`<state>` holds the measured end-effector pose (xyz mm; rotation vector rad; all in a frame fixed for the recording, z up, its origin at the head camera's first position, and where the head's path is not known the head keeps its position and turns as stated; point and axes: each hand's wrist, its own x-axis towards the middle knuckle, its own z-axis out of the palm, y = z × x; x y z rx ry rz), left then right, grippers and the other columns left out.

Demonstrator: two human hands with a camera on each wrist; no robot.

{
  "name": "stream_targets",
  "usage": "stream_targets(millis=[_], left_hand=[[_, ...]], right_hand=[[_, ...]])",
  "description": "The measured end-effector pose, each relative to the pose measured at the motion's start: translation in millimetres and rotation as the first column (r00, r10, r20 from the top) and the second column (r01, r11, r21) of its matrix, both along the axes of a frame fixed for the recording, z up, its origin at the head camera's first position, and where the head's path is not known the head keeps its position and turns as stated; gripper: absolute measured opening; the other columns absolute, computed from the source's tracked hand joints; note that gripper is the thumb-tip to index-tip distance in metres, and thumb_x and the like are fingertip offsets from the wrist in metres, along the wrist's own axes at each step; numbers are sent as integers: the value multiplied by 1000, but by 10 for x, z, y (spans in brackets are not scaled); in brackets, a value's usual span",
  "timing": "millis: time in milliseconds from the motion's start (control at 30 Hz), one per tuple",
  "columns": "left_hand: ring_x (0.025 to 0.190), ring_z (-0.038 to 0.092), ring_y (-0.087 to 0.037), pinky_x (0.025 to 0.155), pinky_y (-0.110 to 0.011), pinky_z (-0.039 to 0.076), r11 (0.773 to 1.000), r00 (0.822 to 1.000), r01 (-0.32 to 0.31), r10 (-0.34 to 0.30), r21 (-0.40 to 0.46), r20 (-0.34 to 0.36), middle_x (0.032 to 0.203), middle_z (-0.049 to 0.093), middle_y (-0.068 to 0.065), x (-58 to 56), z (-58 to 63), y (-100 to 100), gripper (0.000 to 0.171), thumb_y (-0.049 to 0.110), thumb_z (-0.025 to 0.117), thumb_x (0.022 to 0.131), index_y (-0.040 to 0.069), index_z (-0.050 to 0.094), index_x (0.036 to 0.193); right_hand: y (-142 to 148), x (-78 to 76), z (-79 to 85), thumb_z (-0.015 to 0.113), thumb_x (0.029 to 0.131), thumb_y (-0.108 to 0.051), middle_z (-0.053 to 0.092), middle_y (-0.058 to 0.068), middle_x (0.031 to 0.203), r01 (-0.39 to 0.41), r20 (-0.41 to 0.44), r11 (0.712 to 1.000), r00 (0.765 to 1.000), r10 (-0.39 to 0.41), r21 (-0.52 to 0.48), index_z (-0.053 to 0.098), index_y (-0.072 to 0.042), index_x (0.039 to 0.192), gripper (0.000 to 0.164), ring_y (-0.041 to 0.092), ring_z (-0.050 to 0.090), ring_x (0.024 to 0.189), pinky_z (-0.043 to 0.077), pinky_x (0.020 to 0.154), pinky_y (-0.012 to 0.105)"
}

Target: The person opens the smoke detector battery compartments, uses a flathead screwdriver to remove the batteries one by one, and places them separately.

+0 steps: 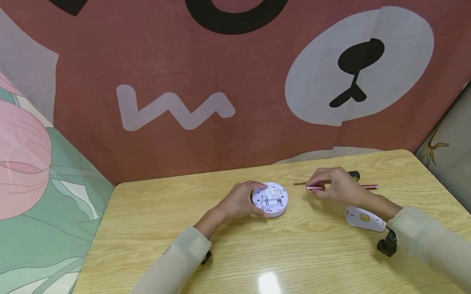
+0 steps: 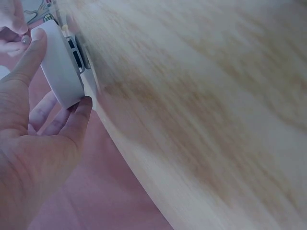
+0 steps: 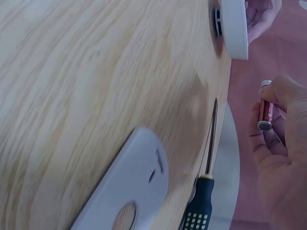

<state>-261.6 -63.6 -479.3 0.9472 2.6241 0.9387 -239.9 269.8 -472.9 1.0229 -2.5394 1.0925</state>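
Observation:
My left hand (image 1: 242, 200) grips a round white device (image 1: 273, 216) by its rim, thumb on one side and fingers on the other. In the head view its face is up, showing a label and an uncovered battery compartment. The left wrist view has the white device (image 2: 60, 67) edge-on between thumb and fingers. My right hand (image 1: 337, 186) pinches a red battery (image 1: 315, 188) with white ends, a short way right of the device. In the right wrist view the battery (image 3: 265, 112) lies between thumb and fingertips.
A screwdriver (image 3: 205, 199) with a dark handle lies behind my right hand, its shaft toward the device. Another red battery (image 1: 370, 187) lies near the right wrist. A white plate with a round hole (image 1: 354, 217) rests on the wooden table (image 1: 233, 274) beneath the right forearm.

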Motion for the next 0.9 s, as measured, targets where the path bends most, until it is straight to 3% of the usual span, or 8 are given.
stream_targets(millis=[367,767,900], left_hand=[[135,60,-24,123,-47,35,1000,1000,8,-8,-10,-13,143,66,-8,-1,8,1,84,30,102,71,7,65,142],[135,60,-23,120,-45,40,1000,1000,14,-14,1,-6,143,67,-7,-5,0,-10,84,30,102,70,8,65,143],[135,59,-23,120,-45,39,1000,1000,10,-10,0,2,144,66,-7,-7,-1,-8,84,31,102,71,9,65,143]], right_hand=[[254,27,-27,82,79,17,77,1,93,13,-52,999,999,-11,45,82,-2,99,28,3,65,77,58,62,28],[494,18,-96,84,83,10,75,-4,94,84,-22,991,996,-82,101,83,-5,100,23,2,63,75,54,62,20],[545,8,-117,85,83,9,75,-3,93,92,-25,989,996,-90,116,83,-6,100,22,2,65,76,57,64,23]])
